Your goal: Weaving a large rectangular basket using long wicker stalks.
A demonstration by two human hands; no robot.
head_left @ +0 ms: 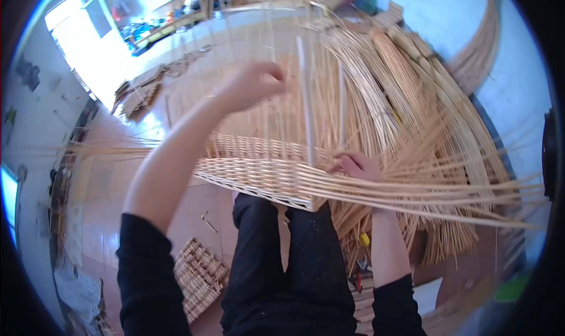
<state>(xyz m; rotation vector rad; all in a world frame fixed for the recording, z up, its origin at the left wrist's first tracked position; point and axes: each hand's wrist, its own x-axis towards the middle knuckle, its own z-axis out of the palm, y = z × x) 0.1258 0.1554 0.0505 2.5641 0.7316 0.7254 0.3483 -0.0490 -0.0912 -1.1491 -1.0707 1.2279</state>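
A half-woven wicker basket (253,170) rests across my thighs, with thin upright stakes rising from its sides. Two thicker pale sticks (306,106) stand up at its right end. Long loose willow rods (424,190) fan out to the right from its woven wall. My right hand (356,166) is at that right end, fingers closed on a willow rod by the corner. Raised above the far side, my left hand (254,85) is curled among the upright stakes. It is slightly blurred, and what its fingers hold cannot be made out.
Big bundles of willow rods (406,83) lie on the floor at the right. A small woven piece (200,271) is beside my left leg. Hand tools (360,271) lie near my right leg. A cluttered low bench (176,22) stands at the back, near a bright doorway.
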